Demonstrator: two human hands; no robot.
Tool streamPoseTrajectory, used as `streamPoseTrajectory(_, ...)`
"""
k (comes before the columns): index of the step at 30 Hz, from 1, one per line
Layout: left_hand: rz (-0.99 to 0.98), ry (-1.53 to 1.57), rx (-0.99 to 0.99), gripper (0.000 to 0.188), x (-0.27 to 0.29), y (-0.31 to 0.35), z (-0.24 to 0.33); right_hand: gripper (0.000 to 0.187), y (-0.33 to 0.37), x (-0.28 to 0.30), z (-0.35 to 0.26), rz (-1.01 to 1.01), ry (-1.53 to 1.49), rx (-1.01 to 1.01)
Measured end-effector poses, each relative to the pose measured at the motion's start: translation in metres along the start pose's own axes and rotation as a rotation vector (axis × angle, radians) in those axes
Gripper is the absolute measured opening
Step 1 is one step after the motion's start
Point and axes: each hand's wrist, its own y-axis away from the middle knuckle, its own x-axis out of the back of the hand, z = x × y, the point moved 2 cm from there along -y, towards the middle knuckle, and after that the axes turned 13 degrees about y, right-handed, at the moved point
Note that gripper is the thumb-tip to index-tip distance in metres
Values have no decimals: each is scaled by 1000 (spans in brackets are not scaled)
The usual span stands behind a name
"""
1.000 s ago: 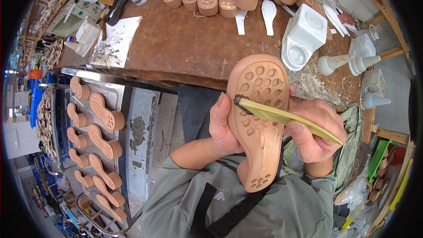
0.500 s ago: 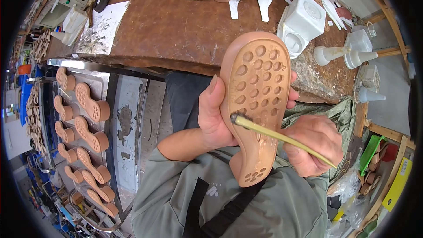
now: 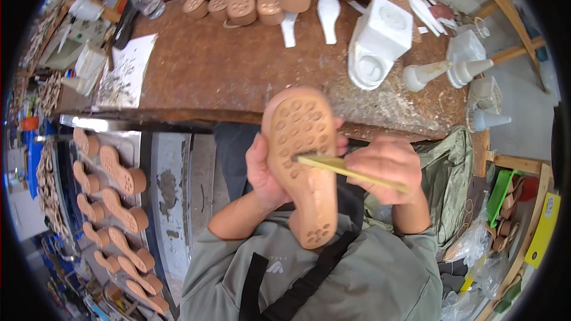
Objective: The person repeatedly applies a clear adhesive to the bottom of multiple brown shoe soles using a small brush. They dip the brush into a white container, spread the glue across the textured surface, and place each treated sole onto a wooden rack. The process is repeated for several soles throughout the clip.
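A tan heeled shoe sole (image 3: 309, 193) is held upright in front of my chest, its underside with round recesses turned up toward me. My left hand (image 3: 262, 169) grips it from the left edge and behind, the fingertips showing past its right edge. In my right hand (image 3: 386, 169), closed around the handle, is a brush (image 3: 351, 172) with a yellowish handle. Its dark bristles touch the sole near the lower recesses of the forefoot. The area around the arch looks shiny.
A brown workbench (image 3: 220, 71) spans the far side, bearing piled soles (image 3: 241, 3), a white plastic container (image 3: 380, 41) and cone-tipped bottles (image 3: 425, 74). On the left, a metal tray (image 3: 128, 142) carries rows of soles. A stained paper sheet (image 3: 128, 71) lies at the bench's left.
The brush tip has moved from the sole's left edge onto the middle of the recessed area. The sole now appears smaller and farther left, and the whole view has shifted.
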Motion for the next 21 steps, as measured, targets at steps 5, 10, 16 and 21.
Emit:
streamPoseTrajectory(5, -38, 76, 200, 93, 42, 26, -26, 15, 50, 13, 79, 448, -306, -952)
streamPoseTrajectory(10, 98, -84, 425, 74, 68, 39, -31, 16, 71, -4, 134, 384, -11, -910)
streamPoseTrajectory(16, 221, -175, 323, 61, 60, 5, -19, 14, 56, -12, 140, 246, 210, -826)
streamPoseTrajectory(21, 303, -266, 298, 59, 57, -18, -13, 14, 62, -19, 155, 275, 19, -958)
